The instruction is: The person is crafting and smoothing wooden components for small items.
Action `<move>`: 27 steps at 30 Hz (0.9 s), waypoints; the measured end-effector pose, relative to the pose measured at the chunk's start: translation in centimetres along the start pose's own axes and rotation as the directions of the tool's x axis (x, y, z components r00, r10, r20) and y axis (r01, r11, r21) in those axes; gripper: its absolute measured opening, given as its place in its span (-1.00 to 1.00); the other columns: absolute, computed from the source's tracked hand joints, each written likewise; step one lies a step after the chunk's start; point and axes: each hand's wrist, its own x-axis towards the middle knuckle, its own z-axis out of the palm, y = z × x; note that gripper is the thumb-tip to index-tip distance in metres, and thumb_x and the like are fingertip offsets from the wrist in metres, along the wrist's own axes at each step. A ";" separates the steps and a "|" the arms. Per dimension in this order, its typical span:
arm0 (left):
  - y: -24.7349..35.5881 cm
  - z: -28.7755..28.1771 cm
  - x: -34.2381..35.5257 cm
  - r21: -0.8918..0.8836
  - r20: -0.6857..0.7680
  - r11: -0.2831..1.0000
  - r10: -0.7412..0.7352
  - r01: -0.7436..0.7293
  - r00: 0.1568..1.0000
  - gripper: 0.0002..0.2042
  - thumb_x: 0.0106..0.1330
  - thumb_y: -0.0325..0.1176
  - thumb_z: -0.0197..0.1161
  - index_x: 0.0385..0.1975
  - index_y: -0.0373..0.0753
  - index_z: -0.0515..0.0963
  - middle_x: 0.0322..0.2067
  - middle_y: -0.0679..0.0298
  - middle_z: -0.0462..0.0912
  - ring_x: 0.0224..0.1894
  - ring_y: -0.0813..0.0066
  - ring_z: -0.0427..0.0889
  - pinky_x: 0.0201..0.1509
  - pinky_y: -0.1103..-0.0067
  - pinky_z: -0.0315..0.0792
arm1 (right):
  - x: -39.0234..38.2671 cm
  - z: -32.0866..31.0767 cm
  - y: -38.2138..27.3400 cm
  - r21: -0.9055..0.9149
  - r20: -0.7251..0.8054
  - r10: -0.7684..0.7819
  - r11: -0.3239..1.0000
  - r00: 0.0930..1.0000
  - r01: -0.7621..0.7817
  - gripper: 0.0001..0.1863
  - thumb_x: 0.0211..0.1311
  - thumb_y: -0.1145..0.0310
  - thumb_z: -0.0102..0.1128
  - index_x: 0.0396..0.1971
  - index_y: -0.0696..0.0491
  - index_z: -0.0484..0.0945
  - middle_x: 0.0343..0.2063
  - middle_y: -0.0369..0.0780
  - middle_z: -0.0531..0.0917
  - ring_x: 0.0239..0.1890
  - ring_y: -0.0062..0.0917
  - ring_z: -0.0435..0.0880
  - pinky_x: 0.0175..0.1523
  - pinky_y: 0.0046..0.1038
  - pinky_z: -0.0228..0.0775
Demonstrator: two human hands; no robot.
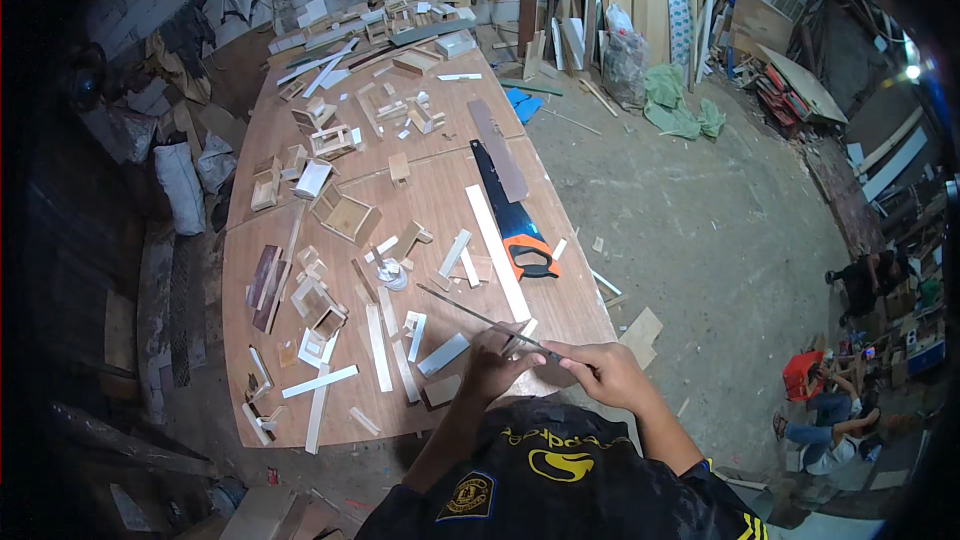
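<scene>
My right hand [605, 372] is closed around one end of a long, thin, dark metal tool [465, 309], like a narrow file or blade; its exact kind is unclear. The tool slants up to the left over the table. Closed beside it, my left hand [490, 368] pinches a small pale wood piece [527, 329], partly hidden by the fingers and touching or very near the tool. Beyond my hands lies a long white wood strip [497, 252]. To its right is a handsaw [512, 205] with an orange and black handle, beside a brownish flat board [497, 150].
The wooden table [440, 230] carries small open wooden boxes [345, 213], loose strips [378, 348] and a small white container [392, 275]. Boards [655, 15] and a filled plastic bag [625, 65] stand at the back wall. People [840, 410] sit at far right.
</scene>
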 end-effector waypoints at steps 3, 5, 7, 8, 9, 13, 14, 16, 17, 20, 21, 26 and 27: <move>0.7 0.0 -0.5 -0.069 -0.019 0.995 -0.075 0.074 0.997 -0.54 0.00 -0.12 0.52 -0.20 -0.32 0.60 -0.37 0.09 0.64 -0.29 0.10 0.64 -0.19 0.34 0.48 | -0.2 0.0 1.1 -0.040 -0.002 0.018 0.999 1.000 -0.018 -0.66 0.28 0.27 0.12 0.05 -0.19 0.61 -0.45 -0.05 0.65 -0.52 -0.20 0.60 -0.36 -0.33 0.41; 1.8 0.3 -0.1 -0.058 0.005 0.992 -0.116 0.116 0.993 -0.60 0.02 -0.20 0.51 -0.21 -0.30 0.60 -0.45 0.13 0.62 -0.38 0.15 0.63 -0.26 0.37 0.47 | -0.2 -0.4 2.1 -0.066 -0.022 0.036 0.997 0.999 -0.037 -0.66 0.28 0.26 0.12 0.05 -0.20 0.61 -0.45 -0.05 0.65 -0.53 -0.20 0.60 -0.36 -0.33 0.42; 1.9 1.3 -0.4 -0.135 0.005 0.986 -0.097 0.097 0.995 -0.65 0.08 -0.26 0.47 -0.20 -0.30 0.60 -0.39 0.13 0.66 -0.32 0.14 0.66 -0.23 0.40 0.50 | -1.2 -0.3 2.7 -0.024 -0.064 0.037 0.999 0.997 -0.039 -0.66 0.29 0.23 0.13 0.06 -0.23 0.61 -0.46 -0.05 0.65 -0.53 -0.19 0.61 -0.37 -0.31 0.43; 2.0 1.7 -0.4 -0.194 0.021 0.974 -0.111 0.113 0.994 -0.67 0.11 -0.27 0.45 -0.19 -0.31 0.60 -0.36 0.12 0.68 -0.30 0.15 0.68 -0.22 0.41 0.52 | -1.7 -0.5 2.7 -0.026 -0.070 0.029 0.999 0.997 -0.031 -0.66 0.29 0.23 0.13 0.06 -0.23 0.61 -0.46 -0.05 0.65 -0.53 -0.19 0.61 -0.37 -0.31 0.43; 2.1 2.0 -0.2 -0.190 0.016 0.976 -0.106 0.108 0.994 -0.67 0.11 -0.27 0.45 -0.19 -0.31 0.60 -0.36 0.12 0.68 -0.30 0.15 0.68 -0.22 0.41 0.52 | -2.2 -0.8 2.3 -0.004 -0.020 0.079 0.997 0.997 -0.079 -0.66 0.30 0.19 0.10 0.06 -0.28 0.60 -0.41 -0.07 0.67 -0.46 -0.16 0.64 -0.32 -0.27 0.46; 2.6 3.3 -0.1 -0.085 -0.011 0.996 0.024 -0.025 1.000 -0.68 0.19 -0.27 0.41 -0.15 -0.31 0.60 -0.32 0.11 0.70 -0.28 0.25 0.71 -0.23 0.46 0.54 | -2.3 -1.4 5.3 -0.060 0.070 0.204 0.978 0.976 -0.200 -0.67 0.31 0.15 0.06 0.05 -0.34 0.59 -0.35 -0.08 0.69 -0.37 -0.11 0.66 -0.22 -0.23 0.51; 3.1 3.7 0.1 -0.089 -0.078 0.994 0.049 -0.056 0.996 -0.68 0.20 -0.26 0.40 -0.14 -0.30 0.60 -0.32 0.11 0.69 -0.28 0.27 0.71 -0.23 0.47 0.54 | -2.0 -2.0 6.1 -0.121 0.071 0.220 0.970 0.973 -0.211 -0.67 0.31 0.15 0.07 0.05 -0.34 0.60 -0.36 -0.07 0.68 -0.37 -0.10 0.66 -0.20 -0.22 0.51; 4.7 3.3 0.9 0.051 0.185 0.946 -0.323 0.319 0.928 -0.66 0.23 -0.23 0.40 -0.12 -0.31 0.57 -0.37 0.17 0.67 -0.33 0.42 0.69 -0.25 0.50 0.53 | -2.2 -3.5 7.4 -0.048 0.207 0.219 0.976 0.954 -0.214 -0.66 0.34 0.16 0.05 0.07 -0.24 0.59 -0.24 -0.07 0.69 -0.24 -0.15 0.69 -0.09 -0.27 0.51; 3.7 4.7 0.6 -0.159 0.113 0.918 -0.350 0.365 0.930 -0.72 0.26 -0.28 0.36 -0.14 -0.30 0.55 -0.37 0.18 0.68 -0.39 0.48 0.65 -0.32 0.52 0.51 | -2.7 -3.7 8.0 0.098 0.109 0.174 0.978 0.979 -0.184 -0.66 0.36 0.18 0.04 0.08 -0.17 0.58 -0.14 -0.09 0.67 -0.13 -0.19 0.68 -0.01 -0.30 0.49; 6.7 6.7 1.4 -0.616 0.015 0.656 -0.543 0.436 0.839 -0.77 0.29 -0.40 0.31 -0.11 -0.27 0.49 -0.36 0.27 0.69 -0.43 0.56 0.62 -0.40 0.56 0.51 | -3.8 -4.7 11.7 0.230 -0.159 0.134 0.969 0.978 -0.095 -0.64 0.40 0.31 0.02 0.11 0.09 0.53 -0.07 -0.11 0.69 -0.06 -0.39 0.68 0.09 -0.41 0.43; 7.4 6.7 1.6 -0.611 -0.006 0.648 -0.578 0.454 0.816 -0.74 0.25 -0.39 0.35 -0.13 -0.31 0.51 -0.36 0.24 0.69 -0.39 0.57 0.63 -0.34 0.57 0.51 | -4.0 -5.1 12.9 0.248 -0.124 0.145 0.962 0.982 -0.111 -0.64 0.40 0.31 0.02 0.11 0.09 0.53 -0.07 -0.11 0.69 -0.06 -0.39 0.68 0.09 -0.41 0.43; 9.0 8.4 1.4 -0.275 -0.232 0.837 -0.536 0.474 0.812 -0.60 0.30 -0.22 0.30 -0.03 -0.42 0.52 -0.28 0.09 0.69 -0.25 0.48 0.63 -0.10 0.53 0.49 | -6.6 -8.1 17.5 0.480 -0.117 0.241 0.863 0.963 -0.158 -0.64 0.45 0.34 -0.02 0.18 0.05 0.49 -0.52 -0.41 0.52 -0.50 -0.76 0.41 -0.36 -0.62 0.28; 8.8 9.3 1.3 -0.270 -0.234 0.832 -0.545 0.485 0.805 -0.60 0.30 -0.22 0.30 -0.03 -0.42 0.52 -0.28 0.09 0.69 -0.25 0.48 0.63 -0.10 0.53 0.49 | -7.2 -7.6 19.5 0.490 -0.108 0.226 0.859 0.968 -0.146 -0.64 0.45 0.33 -0.02 0.18 0.02 0.49 -0.57 -0.50 0.31 -0.56 -0.83 0.19 -0.47 -0.68 0.06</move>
